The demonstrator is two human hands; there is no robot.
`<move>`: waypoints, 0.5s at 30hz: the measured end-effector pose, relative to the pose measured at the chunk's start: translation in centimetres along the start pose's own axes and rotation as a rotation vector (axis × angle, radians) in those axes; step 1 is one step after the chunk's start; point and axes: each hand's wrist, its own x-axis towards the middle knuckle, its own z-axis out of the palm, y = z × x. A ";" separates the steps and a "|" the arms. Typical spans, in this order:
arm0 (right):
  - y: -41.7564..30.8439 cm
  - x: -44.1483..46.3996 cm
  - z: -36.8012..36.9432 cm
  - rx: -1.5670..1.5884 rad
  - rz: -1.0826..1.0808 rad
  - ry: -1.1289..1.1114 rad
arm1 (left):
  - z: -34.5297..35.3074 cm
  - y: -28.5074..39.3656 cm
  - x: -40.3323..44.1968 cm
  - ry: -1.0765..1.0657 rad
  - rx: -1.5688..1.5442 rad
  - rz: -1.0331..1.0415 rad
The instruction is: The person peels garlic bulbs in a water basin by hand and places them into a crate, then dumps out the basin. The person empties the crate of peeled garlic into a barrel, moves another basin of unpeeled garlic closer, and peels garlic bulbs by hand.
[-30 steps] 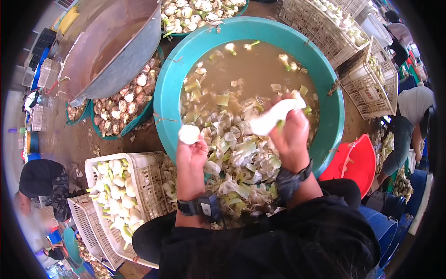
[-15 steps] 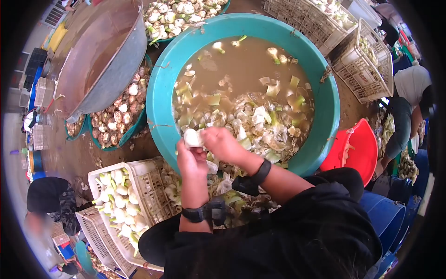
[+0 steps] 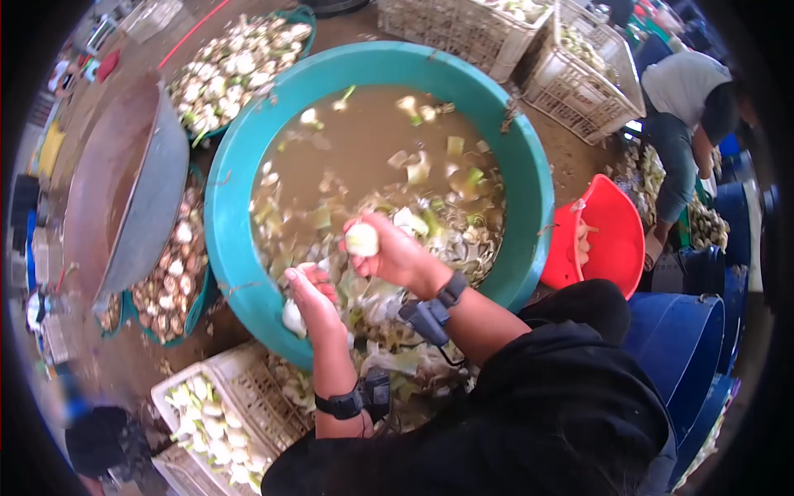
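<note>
"What is the right hand [image 3: 399,256] doing?"
"It's holding a round white bulb [image 3: 361,240] over the big round green plastic tub [image 3: 529,182] of muddy brown water [image 3: 356,157]."
"And the left hand [image 3: 318,304]?"
"Its fingers look loose. A smooth white bulb [image 3: 294,318] is just beside it. I can't tell if they touch."
"What's near?"
"A cream plastic crate with holes [image 3: 269,387], with white bulbs with green stems [image 3: 217,428] in it."
</note>
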 end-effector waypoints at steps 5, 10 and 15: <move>-10.3 -3.5 -2.1 0.129 -0.442 -0.441 | 3.6 -11.7 10.0 -0.613 0.642 0.194; -19.4 7.2 -13.3 -2.143 -0.661 0.915 | 6.6 -16.9 7.8 -0.799 1.167 0.354; -24.2 12.2 -19.8 -2.707 0.120 0.956 | 5.8 -8.9 6.1 -0.471 0.882 0.114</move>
